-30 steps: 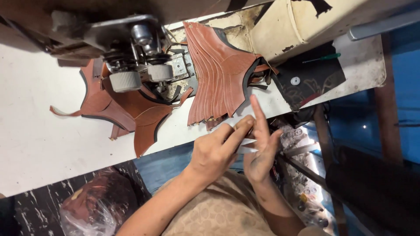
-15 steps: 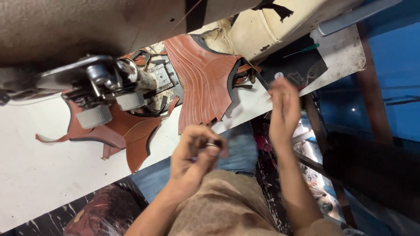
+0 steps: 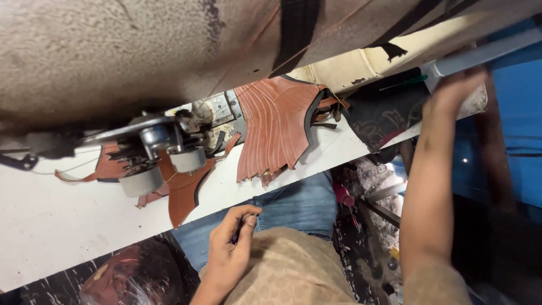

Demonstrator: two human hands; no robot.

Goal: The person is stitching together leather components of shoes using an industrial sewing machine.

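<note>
Nearest, the left hand rests over the lap, fingers curled shut around a small dark tool whose kind is too hidden to tell; its short length runs up toward the desk edge. Beyond it, on the white desk, lie brown leather pieces under the sewing machine rollers, and a ribbed brown leather panel lies with its long axis running away from the person, scalloped end nearest. Farther right, the right arm stretches out straight, and the right hand is blurred at the desk's far corner beside a black patterned piece; its grip cannot be told.
</note>
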